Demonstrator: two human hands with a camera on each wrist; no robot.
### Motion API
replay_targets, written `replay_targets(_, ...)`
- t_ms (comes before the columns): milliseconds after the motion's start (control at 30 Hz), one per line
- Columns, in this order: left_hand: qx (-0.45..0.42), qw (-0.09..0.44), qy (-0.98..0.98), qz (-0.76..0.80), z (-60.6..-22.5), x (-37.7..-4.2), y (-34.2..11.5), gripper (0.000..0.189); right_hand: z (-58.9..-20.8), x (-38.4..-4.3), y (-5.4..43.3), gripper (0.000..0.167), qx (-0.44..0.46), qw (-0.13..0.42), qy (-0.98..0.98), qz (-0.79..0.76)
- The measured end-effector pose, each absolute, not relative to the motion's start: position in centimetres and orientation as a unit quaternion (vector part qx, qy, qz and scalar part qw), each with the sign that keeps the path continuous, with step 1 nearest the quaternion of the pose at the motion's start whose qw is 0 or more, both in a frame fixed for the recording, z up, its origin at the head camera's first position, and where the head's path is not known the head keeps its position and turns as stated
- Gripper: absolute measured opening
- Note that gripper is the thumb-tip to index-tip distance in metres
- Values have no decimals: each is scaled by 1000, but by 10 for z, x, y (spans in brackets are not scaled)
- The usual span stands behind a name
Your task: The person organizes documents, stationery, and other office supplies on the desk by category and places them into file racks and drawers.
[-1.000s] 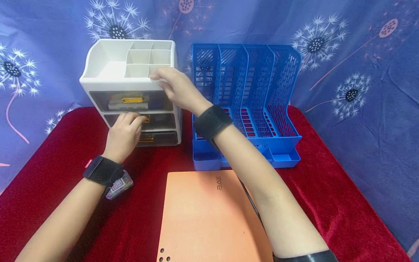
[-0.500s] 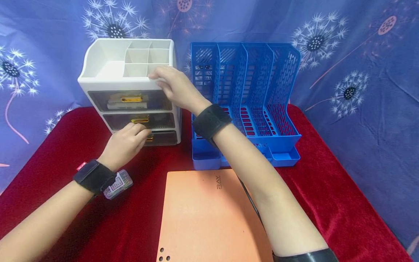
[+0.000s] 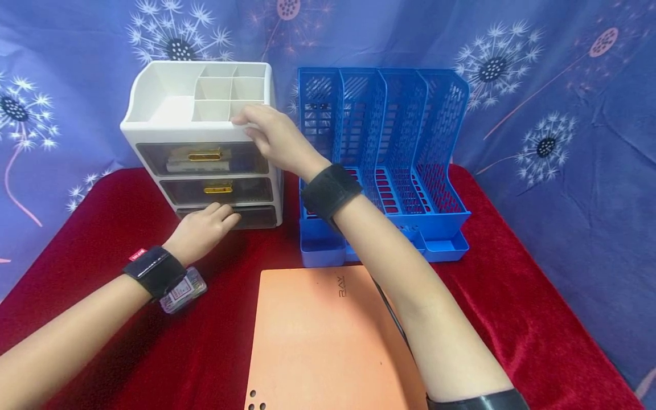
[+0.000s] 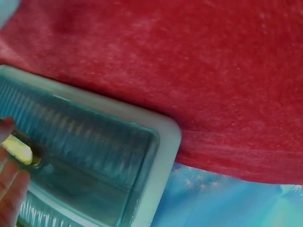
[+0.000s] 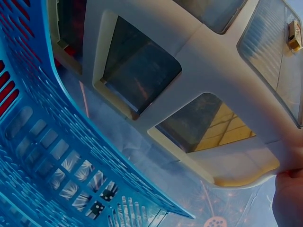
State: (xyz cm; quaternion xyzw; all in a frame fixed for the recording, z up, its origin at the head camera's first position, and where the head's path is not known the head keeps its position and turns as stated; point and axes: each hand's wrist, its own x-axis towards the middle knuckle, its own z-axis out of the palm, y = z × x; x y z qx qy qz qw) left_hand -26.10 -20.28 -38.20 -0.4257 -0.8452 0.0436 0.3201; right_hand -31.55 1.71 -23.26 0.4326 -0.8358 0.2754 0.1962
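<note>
A white desk organizer with three smoky see-through drawers stands at the back left. My left hand is at its bottom drawer and covers that drawer's handle in the head view. In the left wrist view, thumb and fingers lie on either side of the gold handle, pinching it. The drawer front sits in its frame. My right hand grips the organizer's top rim at the front right corner, fingers over the edge and thumb in front. Pale items show behind the top drawer's front.
A blue file rack with mesh dividers stands right of the organizer. An orange board lies in front, under my right forearm. A small clear box sits by my left wrist on the red cloth. Patterned blue fabric hangs behind.
My left hand has moved down from the middle drawer's handle to the bottom drawer's handle. The right hand has stayed on the rim.
</note>
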Motion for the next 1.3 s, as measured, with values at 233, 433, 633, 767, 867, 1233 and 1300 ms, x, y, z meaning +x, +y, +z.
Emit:
replay_targets(233,-426,335,-839,50,-389,-264,-201,26,-234,-317,17,21,435,199,-836,270)
replay_targets(433,-419,329,-845,46,-388,-262,-200,23,-234,-316,17,21,437,201,-835,268)
replay_targets(633,-411,302,-858,50,-383,-254,-196,25,-234,-316,16,22,437,199,-834,272)
replay_targets(767,-409,285,-865,53,-380,-247,-193,27,-235,-316,17,21,434,200,-834,273)
replay_targets(867,-411,282,-865,56,-380,-242,-193,26,-235,-316,17,22,436,201,-834,273)
replay_targets(1233,-417,277,-863,64,-378,-227,-190,28,-234,-315,18,21,437,199,-832,277)
replay_targets(1300,-417,272,-865,65,-377,-224,-190,29,-234,-315,18,21,437,200,-832,278)
